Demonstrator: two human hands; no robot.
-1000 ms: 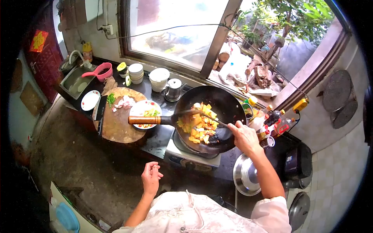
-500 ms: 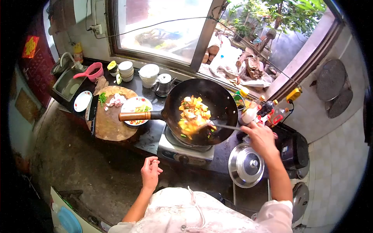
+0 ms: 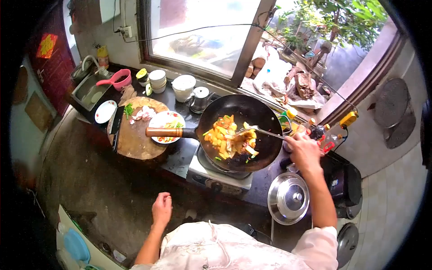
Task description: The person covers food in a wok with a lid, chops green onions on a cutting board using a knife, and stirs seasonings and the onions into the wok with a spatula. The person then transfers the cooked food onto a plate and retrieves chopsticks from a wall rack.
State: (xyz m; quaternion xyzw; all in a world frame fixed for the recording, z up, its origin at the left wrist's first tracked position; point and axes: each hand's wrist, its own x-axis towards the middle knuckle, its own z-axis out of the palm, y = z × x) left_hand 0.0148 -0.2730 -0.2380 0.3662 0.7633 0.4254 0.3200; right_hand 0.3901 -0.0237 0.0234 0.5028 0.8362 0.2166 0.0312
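Observation:
My right hand is closed around the handle of a metal spatula. The spatula's head lies among sliced yellow and orange food with bits of green and darker pieces, inside a black wok. The wok sits on a silver stove, its wooden handle pointing left. My left hand hangs in front of the counter, fingers curled in with nothing visible in them, touching nothing. Below my right forearm is a shiny metal lid.
Left of the wok, a round chopping board bears a cleaver, pale meat and greens. A plate of cut vegetables overlaps it. Behind stand stacked bowls and a metal pot. Bottles crowd the wok's right side.
The spatula has shifted the food, its head now further right and higher in the wok. My left hand has moved down and left, fingers more curled. The view has shifted slightly.

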